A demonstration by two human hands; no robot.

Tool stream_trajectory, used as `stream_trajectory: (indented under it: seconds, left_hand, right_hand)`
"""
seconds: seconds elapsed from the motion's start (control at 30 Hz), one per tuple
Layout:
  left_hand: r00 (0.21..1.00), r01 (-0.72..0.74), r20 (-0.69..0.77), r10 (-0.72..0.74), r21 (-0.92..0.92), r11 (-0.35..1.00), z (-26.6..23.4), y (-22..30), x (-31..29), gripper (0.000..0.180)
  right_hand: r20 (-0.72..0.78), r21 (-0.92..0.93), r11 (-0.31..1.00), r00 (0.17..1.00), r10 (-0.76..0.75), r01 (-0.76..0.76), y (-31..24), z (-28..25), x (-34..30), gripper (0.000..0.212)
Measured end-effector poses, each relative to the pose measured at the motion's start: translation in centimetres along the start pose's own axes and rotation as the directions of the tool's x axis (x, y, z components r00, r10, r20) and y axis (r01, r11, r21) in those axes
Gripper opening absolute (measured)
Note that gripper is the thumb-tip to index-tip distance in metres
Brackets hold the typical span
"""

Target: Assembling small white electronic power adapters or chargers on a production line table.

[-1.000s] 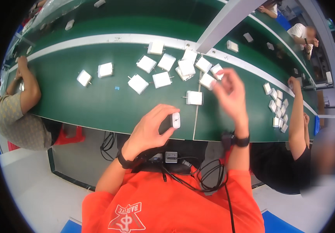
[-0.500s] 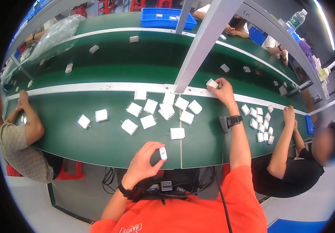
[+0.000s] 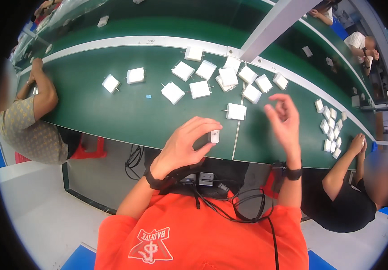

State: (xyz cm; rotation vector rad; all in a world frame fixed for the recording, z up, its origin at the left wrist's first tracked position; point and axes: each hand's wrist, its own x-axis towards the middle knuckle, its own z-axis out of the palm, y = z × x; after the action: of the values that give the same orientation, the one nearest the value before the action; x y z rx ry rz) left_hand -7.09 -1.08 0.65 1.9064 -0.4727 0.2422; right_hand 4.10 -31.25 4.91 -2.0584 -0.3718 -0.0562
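Note:
My left hand [image 3: 182, 143] pinches a small white plug charger [image 3: 214, 136] between thumb and fingertips over the bench's near edge. The charger's small end face is turned up. My right hand [image 3: 285, 120] is empty, its fingers apart and half curled above the green bench. Just beyond it lies one white charger [image 3: 280, 81] by the white rail. A loose group of similar chargers [image 3: 200, 89] with metal prongs spreads left of my right hand, some overlapping. A single charger [image 3: 236, 111] sits nearer to me, between my hands.
Two more chargers [image 3: 136, 75] lie farther left, near a small blue scrap [image 3: 148, 96]. On the right, a cluster of chargers [image 3: 331, 126] is beside a co-worker's hands [image 3: 358, 143]. Another person [image 3: 36, 117] sits at the left. A grey post [image 3: 275, 29] rises behind the rail [image 3: 126, 41].
My right hand has let go of a white charger by the rail and drawn back toward me. My left hand still holds its charger. The view has tilted down and shifted.

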Motion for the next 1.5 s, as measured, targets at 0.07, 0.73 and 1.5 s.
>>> stream_trajectory:
  seconds: [0.07,0.73,1.5]
  left_hand:
    - [0.999,-0.018,0.030,0.016,0.061,0.998,-0.2,0.3,-0.2,0.052]
    - [0.996,0.084,-0.012,-0.083,0.049,0.995,0.2,0.5,-0.5,0.054]
    - [0.996,0.089,-0.016,-0.089,0.018,0.996,0.5,0.2,-0.6,0.053]
  right_hand:
    - [0.083,0.024,0.998,0.995,0.047,-0.049,-1.5,2.0,-1.8,0.028]
    - [0.062,0.223,0.935,0.953,-0.296,0.276,-4.6,6.8,-4.6,0.019]
    - [0.018,0.128,0.956,0.963,-0.269,0.264,-4.1,8.0,-4.9,0.006]
